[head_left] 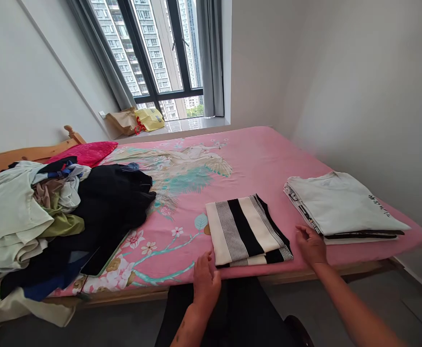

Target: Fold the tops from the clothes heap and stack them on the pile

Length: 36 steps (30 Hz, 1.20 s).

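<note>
A folded black-and-white striped garment (247, 229) lies near the front edge of the bed. My left hand (205, 279) rests flat on the pink sheet just left of its near corner, fingers stretched out. My right hand (310, 246) lies just right of the garment, fingers loosely curled, holding nothing. Between that hand and the bed's right corner sits a stack of folded clothes (344, 207) with a pale green shirt on top.
A pink flowered sheet (254, 159) covers the bed. A heap of unfolded clothes (52, 217) fills its left side, with a dark tablet (100, 260) beside it and a red pillow (84, 152) behind. Paper bags (138, 120) stand on the window sill. A white wall runs along the right.
</note>
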Tool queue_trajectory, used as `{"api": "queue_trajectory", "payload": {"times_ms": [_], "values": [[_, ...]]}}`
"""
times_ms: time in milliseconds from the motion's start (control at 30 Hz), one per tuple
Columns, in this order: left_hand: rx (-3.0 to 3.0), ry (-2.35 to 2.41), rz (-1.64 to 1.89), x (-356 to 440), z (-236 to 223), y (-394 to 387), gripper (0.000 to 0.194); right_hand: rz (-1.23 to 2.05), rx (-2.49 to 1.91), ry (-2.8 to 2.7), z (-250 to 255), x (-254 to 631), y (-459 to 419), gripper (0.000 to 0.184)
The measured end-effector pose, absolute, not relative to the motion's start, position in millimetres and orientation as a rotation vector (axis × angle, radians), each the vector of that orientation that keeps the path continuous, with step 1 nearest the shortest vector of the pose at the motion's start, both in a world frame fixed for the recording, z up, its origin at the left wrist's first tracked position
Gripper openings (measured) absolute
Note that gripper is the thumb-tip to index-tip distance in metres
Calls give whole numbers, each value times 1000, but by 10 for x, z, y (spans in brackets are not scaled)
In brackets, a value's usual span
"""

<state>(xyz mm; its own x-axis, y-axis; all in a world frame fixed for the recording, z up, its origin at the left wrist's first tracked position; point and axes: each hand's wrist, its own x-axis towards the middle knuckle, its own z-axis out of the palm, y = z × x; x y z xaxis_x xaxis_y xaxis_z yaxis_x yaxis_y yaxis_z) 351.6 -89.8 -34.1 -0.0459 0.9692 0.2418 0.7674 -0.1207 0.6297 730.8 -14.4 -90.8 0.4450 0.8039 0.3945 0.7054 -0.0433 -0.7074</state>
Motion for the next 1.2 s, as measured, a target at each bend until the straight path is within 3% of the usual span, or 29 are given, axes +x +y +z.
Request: {"api": "queue_trajectory", "payload": {"times_ms": [133, 333, 433, 567, 700, 767, 900, 1067, 1200], "values": [[2178, 1670, 1000, 3558, -179, -784, 51, 297, -1644, -1158, -388, 6732, -150, 36], [2347, 1665, 545, 3769, -74, -554, 53, 443, -1209, -1875, 334, 5468, 32, 33], [2298, 1728, 404, 3694, -252, -580, 54, 385, -1298, -2195, 247, 5149, 268, 44], [2276, 1779, 469, 3580, -446, -692, 57, 428, -1451, -2461, -127, 4961, 499, 54], [2071, 1916, 615, 3587, -445, -725, 61, 449, -1531, -2499, -287, 4893, 613, 57], [1907, 2002, 672, 3593, -384, -696, 65, 463, -1550, -2471, -228, 4890, 704, 50], [1671, 1960, 658, 3545, -219, -604, 47, 451, -1651, -2410, -33, 4869, 1010, 38], [1451, 1827, 552, 3471, -110, -502, 38, 540, -1644, -2557, 40, 4759, 1490, 68], [1354, 1792, 568, 3512, -127, -446, 37, 739, -1723, -2664, 38, 4664, 1803, 65]]}}
